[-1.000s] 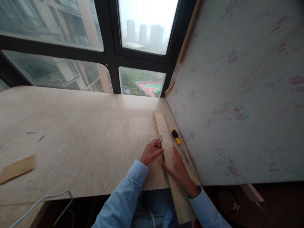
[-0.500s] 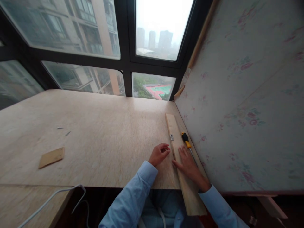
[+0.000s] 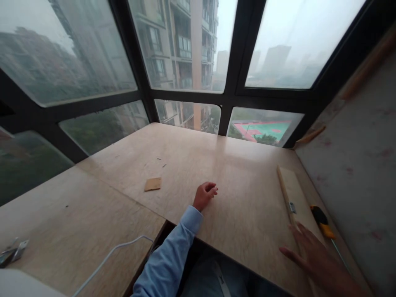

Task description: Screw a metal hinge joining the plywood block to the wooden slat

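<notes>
My left hand [image 3: 205, 195] is held over the middle of the counter, its fingers curled into a pinch. Whatever may be between the fingertips is too small to make out. To the right, my right hand [image 3: 312, 255] lies flat with fingers stretched out on a long wooden board [image 3: 292, 183], which runs along the wall. A small metal piece [image 3: 292, 207] sits at the board's left edge, ahead of my right fingertips. Between board and wall lies a screwdriver [image 3: 321, 220] with a black and yellow handle; its shaft passes beside my right hand.
A small square of wood [image 3: 153, 184] lies on the stone-look counter [image 3: 244, 198], with two thin metal bits [image 3: 164, 165] behind it. A white cable [image 3: 111, 251] crosses the lower left, near several metal parts [image 3: 18, 251]. Windows and a papered wall [image 3: 355, 185] bound the counter.
My view has swung left. My left hand has moved left, away from the board, still pinched. My right hand stays flat on the board.
</notes>
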The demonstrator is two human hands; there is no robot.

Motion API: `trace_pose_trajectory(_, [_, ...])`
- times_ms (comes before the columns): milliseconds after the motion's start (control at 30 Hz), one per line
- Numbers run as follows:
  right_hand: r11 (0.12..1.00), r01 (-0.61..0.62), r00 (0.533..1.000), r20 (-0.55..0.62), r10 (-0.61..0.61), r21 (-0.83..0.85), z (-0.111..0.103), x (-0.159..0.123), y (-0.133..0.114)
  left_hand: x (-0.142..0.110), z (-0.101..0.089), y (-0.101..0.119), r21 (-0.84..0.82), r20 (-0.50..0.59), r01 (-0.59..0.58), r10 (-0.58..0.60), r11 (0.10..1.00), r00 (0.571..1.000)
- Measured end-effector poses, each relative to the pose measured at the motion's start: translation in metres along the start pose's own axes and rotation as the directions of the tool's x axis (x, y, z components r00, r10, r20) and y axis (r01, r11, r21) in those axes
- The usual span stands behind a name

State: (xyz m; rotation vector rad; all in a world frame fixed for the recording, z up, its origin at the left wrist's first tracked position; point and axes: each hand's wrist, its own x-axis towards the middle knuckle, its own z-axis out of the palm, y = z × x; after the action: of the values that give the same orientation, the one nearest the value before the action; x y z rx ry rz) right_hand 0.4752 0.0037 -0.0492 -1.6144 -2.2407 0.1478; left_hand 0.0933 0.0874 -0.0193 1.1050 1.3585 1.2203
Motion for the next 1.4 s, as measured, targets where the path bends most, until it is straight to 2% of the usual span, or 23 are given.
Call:
trace_pose_trajectory(67, [0.997,0.045,0.993,0.102,-0.051,0.059,0.002,0.016,-0.023,0.012,-0.037,0.008,0.142,-0.186,-0.014,0.040,0.990,0.982])
trace_pose_trajectory(133, [0.988,0.080,0.977,0.186,-0.104,0.135,0.004,0.036,-0.050,0.021,-0.074,0.014,0.386,-0.338,-0.011,0.153,0.923,0.929])
trace_pose_trajectory(167, [0.980,0.100,0.965,0.221,-0.138,0.174,0.006,0.047,-0.064,0.023,-0.092,0.017,0.511,-0.368,0.029,0.188,0.859,0.911])
trace_pose_trajectory(233, [0.959,0.127,0.943,0.268,-0.196,0.253,0.012,0.070,-0.091,0.021,-0.127,0.021,0.734,-0.373,0.138,0.225,0.665,0.900])
trace_pose_trajectory(300, [0.935,0.139,0.923,0.299,-0.241,0.325,0.022,0.091,-0.114,0.016,-0.158,0.022,0.833,-0.409,0.280,0.190,0.478,0.892])
trace_pose_trajectory(367, [0.908,0.153,0.908,0.307,-0.285,0.389,0.034,0.110,-0.133,0.008,-0.185,0.021,0.857,-0.437,0.371,0.122,0.359,0.891])
trace_pose_trajectory(467, [0.873,0.184,0.896,0.289,-0.338,0.452,0.053,0.133,-0.153,-0.002,-0.218,0.017,0.874,-0.410,0.382,0.034,0.300,0.911])
trace_pose_trajectory(600, [0.844,0.231,0.898,0.229,-0.377,0.484,0.072,0.153,-0.169,-0.007,-0.243,0.012,0.887,-0.306,0.306,-0.054,0.346,0.950])
trace_pose_trajectory(700, [0.838,0.246,0.904,0.197,-0.379,0.487,0.079,0.162,-0.175,-0.006,-0.247,0.010,0.889,-0.281,0.289,-0.076,0.355,0.957])
trace_pose_trajectory(867, [0.841,0.212,0.907,0.220,-0.358,0.497,0.080,0.170,-0.178,-0.004,-0.238,0.011,0.909,-0.297,0.300,-0.056,0.290,0.953])
trace_pose_trajectory(933, [0.841,0.191,0.906,0.239,-0.350,0.506,0.078,0.171,-0.179,-0.005,-0.232,0.012,0.896,-0.326,0.318,-0.028,0.309,0.945])
trace_pose_trajectory(1033, [0.835,0.176,0.910,0.236,-0.340,0.522,0.077,0.170,-0.180,-0.008,-0.219,0.014,0.867,-0.339,0.302,0.024,0.397,0.941])
trace_pose_trajectory(1233, [0.804,0.160,0.906,0.237,-0.350,0.573,0.067,0.156,-0.175,-0.011,-0.174,0.021,0.797,-0.229,0.026,0.262,0.604,0.937])
trace_pose_trajectory(1400, [0.801,0.126,0.899,0.273,-0.342,0.585,0.036,0.131,-0.158,-0.009,-0.118,0.032,0.746,-0.073,-0.204,0.383,0.634,0.921])
